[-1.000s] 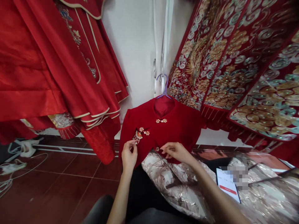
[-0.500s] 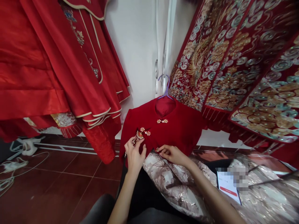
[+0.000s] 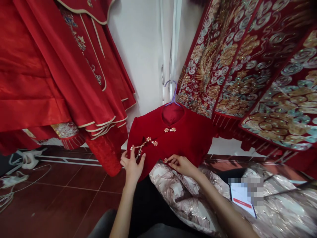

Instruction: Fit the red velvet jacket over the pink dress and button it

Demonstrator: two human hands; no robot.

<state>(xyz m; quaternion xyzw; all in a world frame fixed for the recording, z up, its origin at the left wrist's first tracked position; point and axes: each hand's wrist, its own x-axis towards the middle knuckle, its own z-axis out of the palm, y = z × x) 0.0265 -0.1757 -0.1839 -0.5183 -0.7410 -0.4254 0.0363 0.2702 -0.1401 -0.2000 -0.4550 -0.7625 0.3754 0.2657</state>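
Note:
A red velvet top point(image 3: 190, 142) hangs in front of me on a purple hanger point(image 3: 174, 96). A gold flower clasp point(image 3: 170, 130) sits below its neckline. My left hand point(image 3: 133, 167) is at the left side of the top, its fingers on a beaded tassel point(image 3: 141, 144) that stretches from a pair of gold flower ornaments point(image 3: 152, 141). Its thumb stands apart from the index finger. At the top's lower middle, my right hand point(image 3: 182, 165) has curled, pinching fingers at a small gold flower button point(image 3: 165, 160); the fingertips partly hide what they grip.
Red garments point(image 3: 91, 99) hang at the left, and an embroidered red garment point(image 3: 247, 76) at the right. Shiny pinkish brocade point(image 3: 183, 195) lies below my right arm, with a phone point(image 3: 242, 200) on it. White cables point(image 3: 10, 191) lie on the tiled floor point(image 3: 61, 198).
My left hand has moved left and slightly down, drawing the tassel out from the flower ornaments into a stretched line. My right hand stays at the lower flower button.

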